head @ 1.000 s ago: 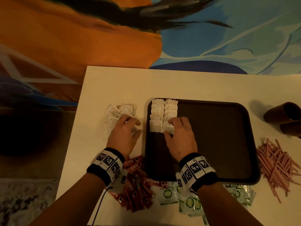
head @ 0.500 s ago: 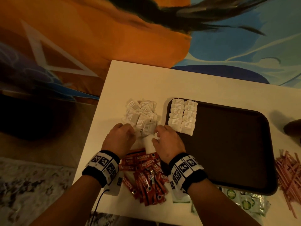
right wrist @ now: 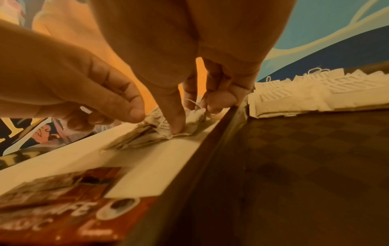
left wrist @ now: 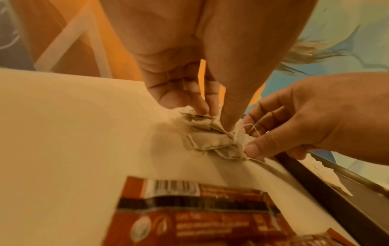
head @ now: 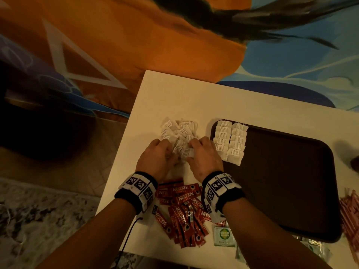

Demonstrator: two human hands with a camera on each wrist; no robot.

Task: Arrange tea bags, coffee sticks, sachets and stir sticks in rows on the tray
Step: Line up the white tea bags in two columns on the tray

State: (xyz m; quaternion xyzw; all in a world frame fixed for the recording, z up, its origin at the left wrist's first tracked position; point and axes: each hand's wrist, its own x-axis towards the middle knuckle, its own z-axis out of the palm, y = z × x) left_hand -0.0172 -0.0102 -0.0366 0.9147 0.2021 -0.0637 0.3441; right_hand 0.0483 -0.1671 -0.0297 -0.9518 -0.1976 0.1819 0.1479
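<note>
At the top centre of the frame, the left hand (left wrist: 189, 69) reaches down, its fingertips (left wrist: 203, 108) pressing into a small heap of crumpled white paper tea bags (left wrist: 212, 139) lying mid-frame on the cream tabletop (left wrist: 73, 124). From the right edge, the right hand (left wrist: 311, 119) comes in, thumb and fingers closed in a grip on a tea bag at the heap's right side, with thin strings looping there. A blurred red-brown coffee stick packet (left wrist: 200, 211) fills the lower centre. The dark tray rim (left wrist: 328, 194) runs diagonally through the lower right, white tea bags (left wrist: 324, 173) lying on it.
</note>
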